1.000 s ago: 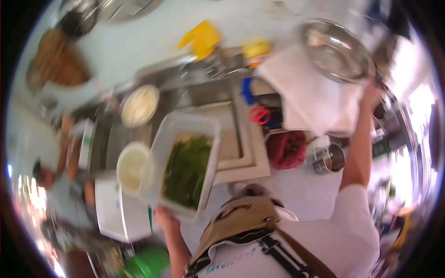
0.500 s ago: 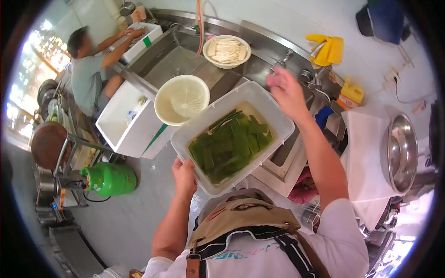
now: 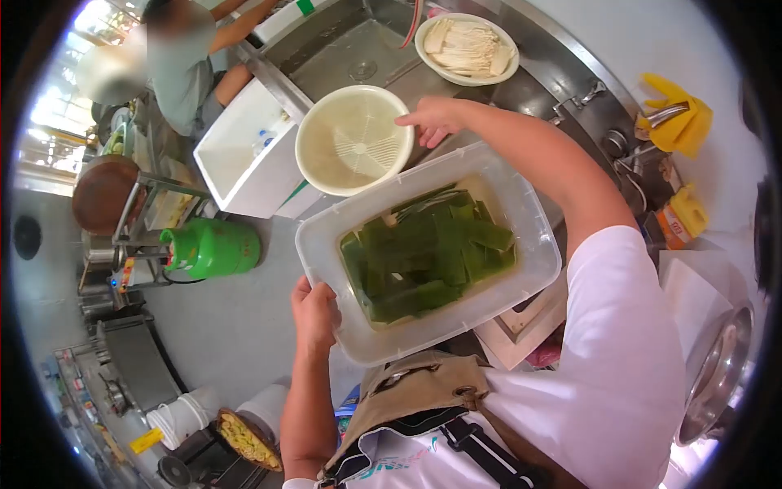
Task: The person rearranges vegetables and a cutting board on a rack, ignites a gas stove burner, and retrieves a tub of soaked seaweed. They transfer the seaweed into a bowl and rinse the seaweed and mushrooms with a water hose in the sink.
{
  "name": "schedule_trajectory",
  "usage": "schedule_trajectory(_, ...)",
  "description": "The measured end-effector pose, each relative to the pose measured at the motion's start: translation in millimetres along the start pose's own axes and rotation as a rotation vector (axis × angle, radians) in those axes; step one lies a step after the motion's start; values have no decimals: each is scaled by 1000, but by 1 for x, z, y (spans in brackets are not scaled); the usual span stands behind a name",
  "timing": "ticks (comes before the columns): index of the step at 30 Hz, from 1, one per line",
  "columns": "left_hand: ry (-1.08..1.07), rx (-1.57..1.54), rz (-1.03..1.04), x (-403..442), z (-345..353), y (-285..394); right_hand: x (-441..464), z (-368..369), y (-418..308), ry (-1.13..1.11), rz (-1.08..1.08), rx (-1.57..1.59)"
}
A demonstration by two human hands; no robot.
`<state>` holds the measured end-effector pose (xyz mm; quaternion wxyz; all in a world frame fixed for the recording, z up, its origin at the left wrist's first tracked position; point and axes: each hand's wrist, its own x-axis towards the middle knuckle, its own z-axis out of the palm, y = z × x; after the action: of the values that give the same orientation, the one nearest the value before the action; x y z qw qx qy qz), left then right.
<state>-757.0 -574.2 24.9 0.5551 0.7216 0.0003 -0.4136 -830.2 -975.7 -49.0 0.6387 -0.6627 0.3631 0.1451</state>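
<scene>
Right hand (image 3: pixel 437 121) moved to colander (image 3: pixel 342 130); shirt lettering (image 3: pixel 399 463) unclear

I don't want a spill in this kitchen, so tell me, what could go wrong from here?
Only the left hand grips the clear rectangular plastic tub, at one end, so it might tip and spill its brownish liquid and flat dark green strips; whether anything beneath supports it, I can't tell. The right hand is at the rim of the round cream plastic strainer, close beside the tub, so a bump could jostle either one.
</scene>
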Motion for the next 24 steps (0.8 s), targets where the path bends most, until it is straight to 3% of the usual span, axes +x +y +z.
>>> schedule_trajectory(4,17,-17,2,5,2,14,16,0,-1,-38,-24,142)
schedule_trajectory(7,-16,-20,25,20,-1,17,7,-2,-8,67,-39,171)
schedule_trajectory(9,-56,-21,7,27,-8,21,-3,-9,-22,195,-231,229)
schedule_trajectory(13,-138,-25,-9,46,-14,30,-61,-26,-69,665,-616,235)
schedule_trajectory(14,-163,-14,-6,52,-16,32,-85,-32,-79,701,-687,399)
schedule_trajectory(15,-198,-8,34,59,-16,36,-122,-28,-95,878,-718,474)
schedule_trajectory(17,-253,-30,98,75,-20,37,-174,-44,-83,1091,-936,470)
schedule_trajectory(18,-289,-27,108,81,-23,38,-221,-19,-83,1189,-941,541)
schedule_trajectory(19,-325,-18,124,90,-24,42,-245,-5,-71,1258,-1106,567)
schedule_trajectory(20,-358,0,141,97,-26,47,-273,9,-44,1395,-1066,494)
schedule_trajectory(22,-396,87,130,111,-29,58,-307,57,-19,1455,-952,792)
schedule_trajectory(24,-438,148,151,124,-29,66,-336,75,55,1474,-598,999)
